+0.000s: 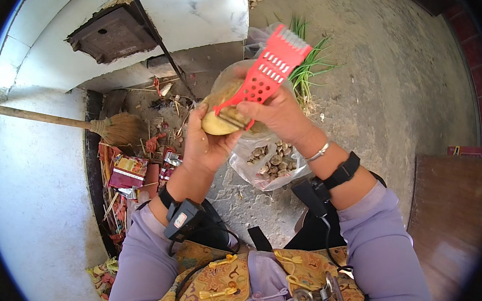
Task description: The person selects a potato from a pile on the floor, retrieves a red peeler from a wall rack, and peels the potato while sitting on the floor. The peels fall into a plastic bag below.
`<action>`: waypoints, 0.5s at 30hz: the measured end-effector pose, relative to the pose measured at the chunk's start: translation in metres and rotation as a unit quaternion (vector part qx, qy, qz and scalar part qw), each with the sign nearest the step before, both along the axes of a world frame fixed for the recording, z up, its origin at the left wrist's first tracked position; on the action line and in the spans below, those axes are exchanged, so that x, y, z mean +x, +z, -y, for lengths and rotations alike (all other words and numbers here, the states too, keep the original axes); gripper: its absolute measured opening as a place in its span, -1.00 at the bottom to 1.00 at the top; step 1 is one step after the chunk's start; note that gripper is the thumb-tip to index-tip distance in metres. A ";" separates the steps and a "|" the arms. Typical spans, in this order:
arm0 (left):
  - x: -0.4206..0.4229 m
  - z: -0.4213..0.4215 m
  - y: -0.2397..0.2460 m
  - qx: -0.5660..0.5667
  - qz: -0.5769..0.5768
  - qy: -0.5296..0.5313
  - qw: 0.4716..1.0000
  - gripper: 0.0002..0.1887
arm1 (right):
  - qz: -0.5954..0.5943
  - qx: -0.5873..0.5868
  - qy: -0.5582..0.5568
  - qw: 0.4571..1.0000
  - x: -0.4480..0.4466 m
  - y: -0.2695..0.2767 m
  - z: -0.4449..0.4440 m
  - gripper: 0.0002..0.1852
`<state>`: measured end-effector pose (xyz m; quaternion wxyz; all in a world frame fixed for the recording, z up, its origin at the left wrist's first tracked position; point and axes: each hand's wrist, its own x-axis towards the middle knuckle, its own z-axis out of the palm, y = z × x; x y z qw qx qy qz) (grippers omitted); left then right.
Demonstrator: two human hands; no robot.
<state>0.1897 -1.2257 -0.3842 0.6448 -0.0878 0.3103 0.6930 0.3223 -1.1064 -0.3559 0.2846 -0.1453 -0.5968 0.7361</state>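
Note:
My left hand (207, 147) cups a potato (221, 125), whose near side is pale and peeled. In my right hand (272, 110) is a red plastic peeler-grater (259, 81), its metal blade lying across the potato. The tool's toothed end points up and away from me. Beneath both hands sits a round translucent basin (230, 76), partly hidden by them; what it holds is hard to make out. Just nearer to me, a clear plastic bag (243, 168) of small brownish mushrooms or similar pieces (276, 164) rests on the concrete floor.
Green onions (306, 72) lie beyond the basin. To the left are a straw broom (118, 129), a metal poker (156, 35), scattered litter with packaging (128, 170), and a white-tiled stove with an iron door (111, 34). A brown wooden surface (447, 220) stands at right.

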 end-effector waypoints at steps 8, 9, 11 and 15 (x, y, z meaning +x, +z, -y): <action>0.012 0.003 0.003 0.008 -0.025 0.009 1.000 -0.48 | -0.001 -0.161 -0.037 0.986 0.001 -0.013 -0.018 -0.74; 0.010 0.003 0.003 0.020 -0.032 -0.006 0.999 -0.48 | -0.019 -0.219 -0.049 0.974 0.001 -0.015 -0.023 -0.76; 0.010 0.005 0.002 0.033 -0.024 -0.015 0.999 -0.48 | -0.015 -0.237 -0.075 0.969 -0.001 -0.023 -0.024 -0.80; 0.006 0.007 0.004 0.068 0.014 -0.004 0.998 -0.48 | 0.034 -0.307 -0.149 0.939 0.004 -0.032 -0.035 -0.83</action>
